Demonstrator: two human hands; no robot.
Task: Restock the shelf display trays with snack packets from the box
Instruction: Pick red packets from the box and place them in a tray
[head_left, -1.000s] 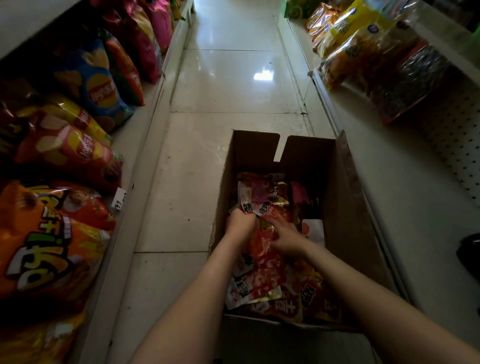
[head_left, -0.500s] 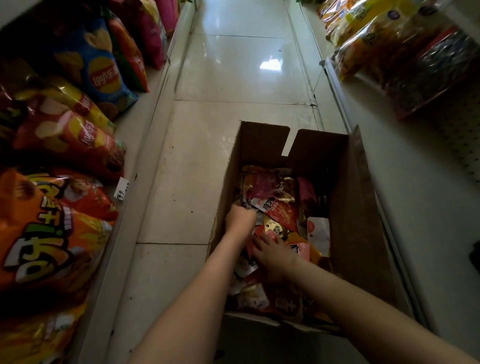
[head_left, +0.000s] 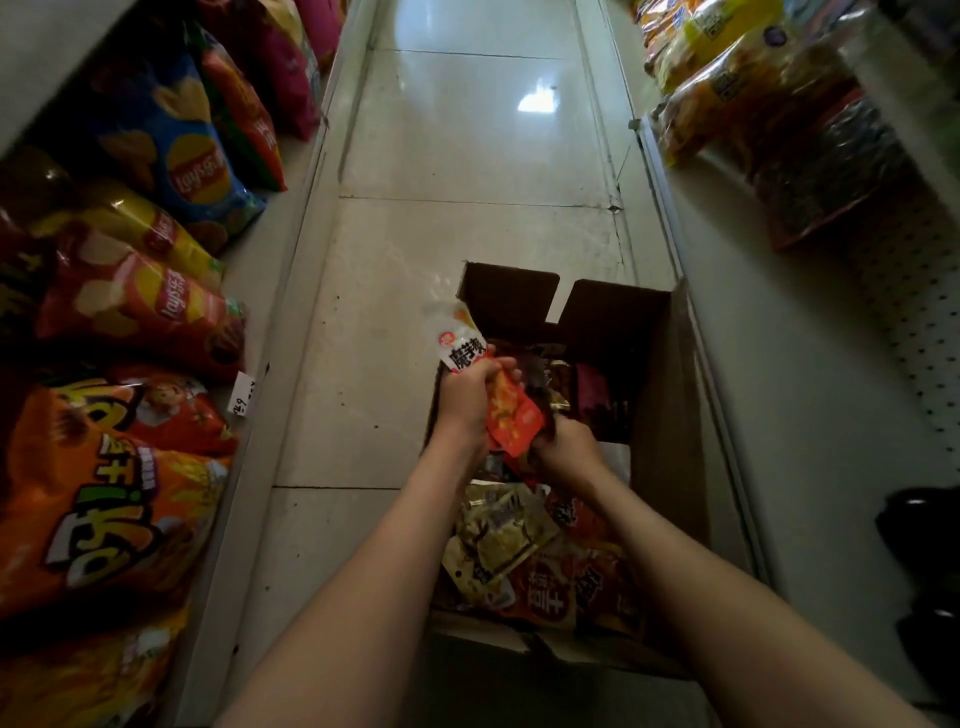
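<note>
1. On the aisle floor, by the right shelf's base, the cardboard box (head_left: 670, 415) lies heaped with snack packets (head_left: 498, 540); I judge most of the restocking is not yet done.
2. Above the box's left edge, my left hand (head_left: 465, 400) grips a white-and-orange snack packet (head_left: 511, 415).
3. My right hand (head_left: 569, 454) pinches its lower end.
4. I see no display tray.

1. Right hand (head_left: 566, 452): fingertips hidden behind the red packet (head_left: 511, 415) that the left hand (head_left: 465, 400) grips.
2. Packets (head_left: 498, 535) beneath both wrists: shadowed, print unreadable.
3. Orange bag (head_left: 93, 499) far left of the left hand: cut by the edge.
</note>
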